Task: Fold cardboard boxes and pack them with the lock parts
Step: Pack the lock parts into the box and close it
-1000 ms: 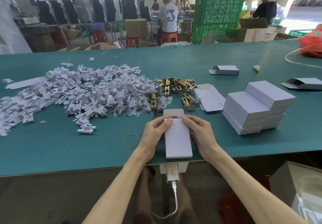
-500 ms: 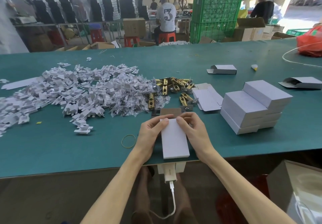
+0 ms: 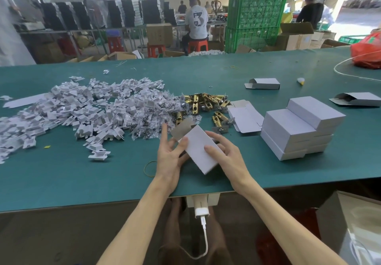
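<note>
Whereas it lay square, the cardboard box point(image 3: 201, 151) now tilts aslant, left hand point(image 3: 170, 155) and right hand point(image 3: 228, 155) gripping it, flap point(image 3: 182, 128) untucked.

A small white cardboard box point(image 3: 201, 151), long and flat, is held between the left hand point(image 3: 169, 157) and right hand point(image 3: 228, 157). It is tilted, with its far end angled toward the left. Its brown-lined end flap point(image 3: 182, 129) stands open. Just beyond the hands lies a loose heap of brass latch bolts point(image 3: 206, 104) (a few lie singly, nearer the right hand). To the right of the right hand are flat box blanks point(image 3: 245, 116), then a stack of closed white boxes point(image 3: 299, 128). Left of the left hand are clear bags of small parts point(image 3: 148, 118) and a wide pile of white cardboard inserts point(image 3: 72, 110).
</note>
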The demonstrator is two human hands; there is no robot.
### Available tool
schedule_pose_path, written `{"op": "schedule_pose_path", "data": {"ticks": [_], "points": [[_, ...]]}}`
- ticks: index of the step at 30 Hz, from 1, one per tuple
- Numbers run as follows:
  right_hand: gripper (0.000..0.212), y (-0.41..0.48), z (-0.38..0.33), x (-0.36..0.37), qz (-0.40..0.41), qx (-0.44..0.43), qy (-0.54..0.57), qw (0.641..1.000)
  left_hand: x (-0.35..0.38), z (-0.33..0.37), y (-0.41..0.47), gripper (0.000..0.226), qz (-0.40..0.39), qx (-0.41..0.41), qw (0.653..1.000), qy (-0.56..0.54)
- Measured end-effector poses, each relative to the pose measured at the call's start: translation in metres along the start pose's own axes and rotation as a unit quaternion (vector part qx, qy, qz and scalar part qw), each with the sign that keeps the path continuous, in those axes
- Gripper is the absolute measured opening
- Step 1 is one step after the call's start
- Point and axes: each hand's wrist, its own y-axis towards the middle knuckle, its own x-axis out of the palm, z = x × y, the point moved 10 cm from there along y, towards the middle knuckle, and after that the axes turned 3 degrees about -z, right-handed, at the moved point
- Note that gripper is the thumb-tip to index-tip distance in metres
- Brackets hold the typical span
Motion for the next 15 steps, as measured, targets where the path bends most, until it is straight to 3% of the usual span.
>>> {"op": "schedule_pose_path", "data": {"ticks": [4, 7, 11, 15], "points": [[0.026, -0.003, -0.0015, -0.0117, 0.04, -0.004, 0.022, 0.999, 0.0059, -0.0004, -0.0017, 0.039, -0.015, -0.005, 0.999, 0.048], [0.03, -0.0034, -0.0012, -0.0108, 0.037, 0.003, 0.035, 0.999, 0.0049, -0.0007, -0.0021, 0.039, -0.006, -0.006, 0.999, 0.036], [0.028, -0.0024, 0.0017, -0.0095, 0.031, 0.012, 0.035, 0.999, 0.0058, 0.0008, -0.0008, 0.064, -0.019, 0.014, 0.999, 0.046], [0.025, -0.0017, 0.0046, -0.008, 0.019, 0.011, 0.033, 0.999, 0.0049, -0.0041, -0.0002, 0.039, -0.008, 0.0, 0.992, 0.122]]}}
